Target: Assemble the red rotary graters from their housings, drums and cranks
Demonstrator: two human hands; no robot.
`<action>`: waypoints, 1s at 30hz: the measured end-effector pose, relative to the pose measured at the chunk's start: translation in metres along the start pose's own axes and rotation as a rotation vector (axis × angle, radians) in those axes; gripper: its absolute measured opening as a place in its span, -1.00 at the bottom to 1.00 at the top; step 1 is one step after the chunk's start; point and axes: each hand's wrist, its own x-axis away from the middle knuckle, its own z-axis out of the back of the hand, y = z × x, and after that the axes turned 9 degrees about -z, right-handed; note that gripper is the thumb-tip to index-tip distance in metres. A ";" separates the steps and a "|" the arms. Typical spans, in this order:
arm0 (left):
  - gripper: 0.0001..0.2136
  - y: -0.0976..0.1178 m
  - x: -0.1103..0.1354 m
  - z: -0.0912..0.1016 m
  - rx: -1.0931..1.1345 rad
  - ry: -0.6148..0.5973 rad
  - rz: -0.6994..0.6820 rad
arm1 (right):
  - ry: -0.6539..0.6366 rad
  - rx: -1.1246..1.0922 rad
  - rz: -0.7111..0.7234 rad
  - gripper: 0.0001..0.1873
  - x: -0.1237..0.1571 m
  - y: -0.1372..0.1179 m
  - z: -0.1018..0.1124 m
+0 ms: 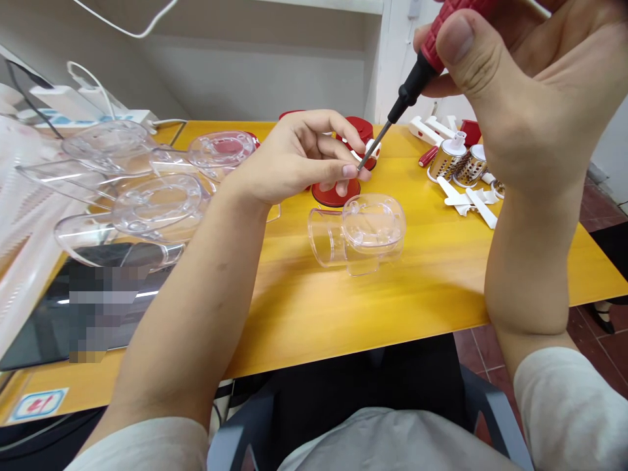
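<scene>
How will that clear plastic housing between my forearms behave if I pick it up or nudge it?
The clear plastic housing looks thin-walled, so it's probably light yet stiff. Its glossy surface may feel slippery. With its tube jutting sideways, it would likely slide or rock rather than roll.

One red-handled screwdriver (409,86), at least four clear plastic housings (375,226), at least two metal grater drums (445,159), one power strip (138,118).

We are gripping a red-handled screwdriver (408,86) in our right hand (520,111) and holding our left hand (301,157) at its tip. Below, a clear plastic housing (375,226) is sitting on the yellow table (343,320), perforated metal drums (447,158) lying farther right.
</scene>
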 end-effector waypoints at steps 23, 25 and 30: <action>-0.50 0.028 0.003 0.007 -0.256 -0.334 0.320 | -0.119 -0.148 0.049 -0.70 0.009 -0.015 -0.018; -0.51 0.029 0.003 0.007 -0.274 -0.341 0.336 | -0.146 -0.229 0.061 -0.77 0.012 -0.014 -0.026; -0.57 0.032 0.004 0.006 -0.321 -0.332 0.331 | -0.177 -0.320 0.154 -0.81 0.015 -0.007 -0.038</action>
